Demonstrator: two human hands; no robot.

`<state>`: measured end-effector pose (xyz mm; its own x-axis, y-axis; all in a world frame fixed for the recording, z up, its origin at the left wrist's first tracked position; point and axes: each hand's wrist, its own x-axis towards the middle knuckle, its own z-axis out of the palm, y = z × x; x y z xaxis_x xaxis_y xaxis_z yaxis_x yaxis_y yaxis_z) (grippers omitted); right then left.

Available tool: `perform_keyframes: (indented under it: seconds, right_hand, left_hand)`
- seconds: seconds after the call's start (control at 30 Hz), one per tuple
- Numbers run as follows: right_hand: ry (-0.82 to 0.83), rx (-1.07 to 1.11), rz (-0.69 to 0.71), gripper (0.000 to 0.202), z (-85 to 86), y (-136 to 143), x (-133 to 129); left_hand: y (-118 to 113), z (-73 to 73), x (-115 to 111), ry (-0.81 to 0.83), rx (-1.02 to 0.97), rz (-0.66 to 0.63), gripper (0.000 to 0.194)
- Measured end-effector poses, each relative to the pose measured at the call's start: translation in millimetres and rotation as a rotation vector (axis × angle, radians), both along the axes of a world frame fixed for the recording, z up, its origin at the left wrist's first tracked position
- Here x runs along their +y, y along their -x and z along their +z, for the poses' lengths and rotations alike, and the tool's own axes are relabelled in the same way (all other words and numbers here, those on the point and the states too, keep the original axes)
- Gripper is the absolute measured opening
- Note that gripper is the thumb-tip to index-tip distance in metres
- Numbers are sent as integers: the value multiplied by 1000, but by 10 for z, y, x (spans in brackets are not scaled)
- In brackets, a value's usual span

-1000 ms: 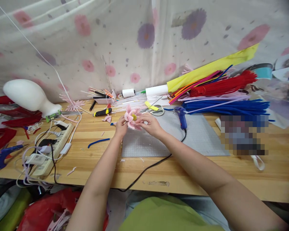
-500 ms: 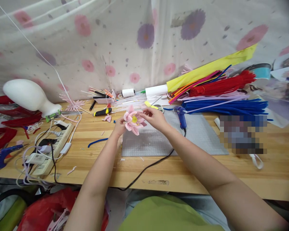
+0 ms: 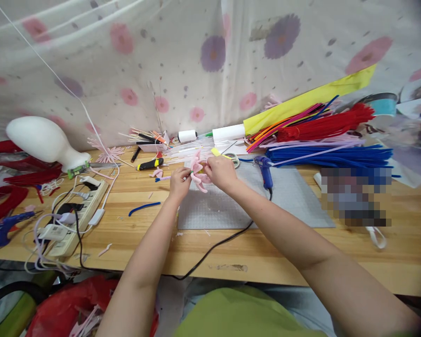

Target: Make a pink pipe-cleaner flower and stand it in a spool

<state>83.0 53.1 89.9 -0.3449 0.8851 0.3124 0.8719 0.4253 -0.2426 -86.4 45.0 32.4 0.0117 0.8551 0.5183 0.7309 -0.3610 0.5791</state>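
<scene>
A pink pipe-cleaner flower [image 3: 197, 178] is held up between my two hands over the left part of a grey cutting mat [image 3: 228, 206]. My left hand [image 3: 180, 183] is closed at the flower's base, and a thin stem with a blue tip [image 3: 157, 179] sticks out to the left of it. On the right side of the bloom, my right hand [image 3: 221, 172] has its fingers closed on a petal. The yellow centre is mostly hidden by petals and fingers. A blue glue gun [image 3: 264, 172] lies on the mat to the right.
Bundles of blue [image 3: 323, 157] and red pipe cleaners [image 3: 330, 122] lie at back right. Scissors [image 3: 233, 159] and a yellow-black cutter [image 3: 150, 164] lie behind my hands. A power strip [image 3: 80, 215], a white foam head [image 3: 44, 140] and another glue gun [image 3: 3, 227] occupy the left. A black cord [image 3: 217, 244] crosses the front.
The flower has turned from facing me to side-on, its centre toward the right. Its stem now shows left of my left hand. My right hand has closed in on the petals.
</scene>
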Motion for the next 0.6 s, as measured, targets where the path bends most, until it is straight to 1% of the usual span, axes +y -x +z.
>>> perform_keyframes:
  seconds: [0.1, 0.2, 0.3, 0.37, 0.43, 0.53, 0.6]
  right_hand:
    - [-5, 18, -29, 29, -45, 34, 10]
    - [7, 75, -61, 31, -84, 31, 28]
    - [60, 212, -18, 31, -97, -52, 55]
    - [130, 345, 40, 31, -106, -150, 79]
    - [208, 472, 64, 30, -140, -258, 109]
    - [325, 604, 60, 28, -261, -380, 153]
    - [373, 686, 107, 25, -363, -414, 164]
  left_hand:
    - [-21, 12, -5, -40, 26, 55, 17]
    - [0, -15, 12, -22, -24, 55, 17]
    - [65, -53, 41, 62, -183, -19, 13]
    - [114, -70, 52, 162, -316, -79, 11]
    - [154, -75, 53, 257, -411, -124, 12]
    - [207, -74, 48, 340, -457, -174, 13]
    - [248, -80, 64, 370, -453, -185, 11]
